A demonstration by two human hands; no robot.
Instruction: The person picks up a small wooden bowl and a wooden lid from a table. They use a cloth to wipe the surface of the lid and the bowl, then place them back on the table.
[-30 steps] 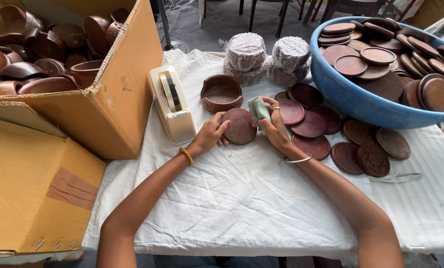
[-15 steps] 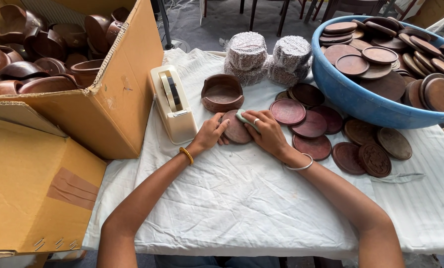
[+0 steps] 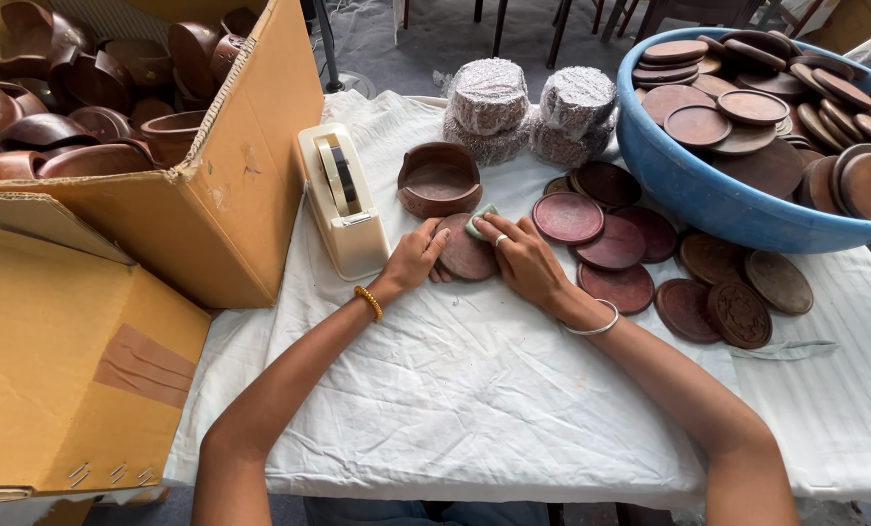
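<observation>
left hand (image 3: 414,259): you had it pinning the round wooden lid (image 3: 466,255) flat on the worktop (image 3: 455,390)
right hand (image 3: 523,261): fingers pressed a small green pad (image 3: 480,222) onto the lid
risk: lid could've skidded into the wooden bowl (image 3: 439,178) if your hold slipped

A counter (image 3: 474,409) draped in a creased white cloth (image 3: 455,380) fills the middle and lower view. Beyond its far edge, at twelve o'clock, lies a grey concrete floor (image 3: 435,39), mottled and dusty, in soft, even daylight. Dark, thin chair legs (image 3: 500,19) stand on that floor from twelve to one o'clock. At eleven o'clock a slim black stand (image 3: 324,49) rises from a round base. No wall or window shows.
</observation>
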